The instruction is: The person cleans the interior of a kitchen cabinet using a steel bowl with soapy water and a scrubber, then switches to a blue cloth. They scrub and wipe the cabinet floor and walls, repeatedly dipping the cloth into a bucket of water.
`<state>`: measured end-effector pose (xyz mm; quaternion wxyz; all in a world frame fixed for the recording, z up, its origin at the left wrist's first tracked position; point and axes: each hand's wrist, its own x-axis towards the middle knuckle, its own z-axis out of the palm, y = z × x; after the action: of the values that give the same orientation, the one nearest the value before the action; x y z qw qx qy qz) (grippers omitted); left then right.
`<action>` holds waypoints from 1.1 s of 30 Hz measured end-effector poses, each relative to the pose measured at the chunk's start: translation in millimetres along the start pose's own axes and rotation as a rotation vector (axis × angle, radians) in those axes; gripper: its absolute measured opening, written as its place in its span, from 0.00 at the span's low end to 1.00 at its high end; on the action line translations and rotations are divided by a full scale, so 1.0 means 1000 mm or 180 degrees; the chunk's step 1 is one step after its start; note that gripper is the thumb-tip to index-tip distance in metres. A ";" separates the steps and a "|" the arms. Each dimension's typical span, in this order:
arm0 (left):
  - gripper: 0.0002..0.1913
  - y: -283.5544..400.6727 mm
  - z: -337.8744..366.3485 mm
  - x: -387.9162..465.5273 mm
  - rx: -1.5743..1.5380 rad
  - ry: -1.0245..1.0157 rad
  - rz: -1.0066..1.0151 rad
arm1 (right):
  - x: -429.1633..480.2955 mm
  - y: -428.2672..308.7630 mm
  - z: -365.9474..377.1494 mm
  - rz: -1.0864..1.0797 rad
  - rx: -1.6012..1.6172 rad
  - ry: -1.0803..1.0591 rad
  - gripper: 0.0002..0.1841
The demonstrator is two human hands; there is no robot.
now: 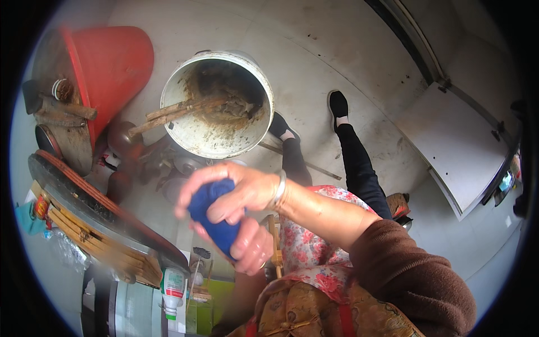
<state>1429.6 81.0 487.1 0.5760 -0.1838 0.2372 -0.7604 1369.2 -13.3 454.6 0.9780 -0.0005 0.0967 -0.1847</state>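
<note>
A bunched dark blue cloth (217, 210) is squeezed between my two hands in front of my body. My right hand (242, 191), with a silver-coloured bangle at its wrist, wraps the cloth from above, fingers curled over its far end. Below it, my left hand (252, 248) grips the cloth's nearer end; its fingers look wet. Beyond the hands stands a stained white plastic bucket (210, 141). Wooden sticks (181, 109) lean inside it, and dark, unclear matter lies at its bottom.
A large red plastic bucket (118, 63) with pieces of wood (63, 111) is at the far left. Nearer is a dark round-edged surface (105, 210). A plastic bottle (172, 286) is at lower left. A thin stick (316, 168) lies by my feet. A white panel (459, 147) is at right.
</note>
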 end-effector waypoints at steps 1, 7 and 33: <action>0.34 -0.003 0.006 -0.009 0.0177 0.0170 -0.0009 | -0.002 -0.002 0.009 -0.0096 0.0119 -0.0061 0.11; 0.26 -0.005 0.057 -0.048 0.1176 0.2796 0.0169 | 0.014 0.003 0.014 0.0187 -0.1977 0.0168 0.17; 0.20 0.078 -0.029 -0.041 0.5836 0.4211 0.1036 | 0.040 0.021 -0.004 0.1251 -0.4598 0.2532 0.38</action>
<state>1486.3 107.3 418.2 0.3472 0.7753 -0.1293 -0.5114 1413.1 -7.8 442.3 0.6450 -0.5433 0.5261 0.1094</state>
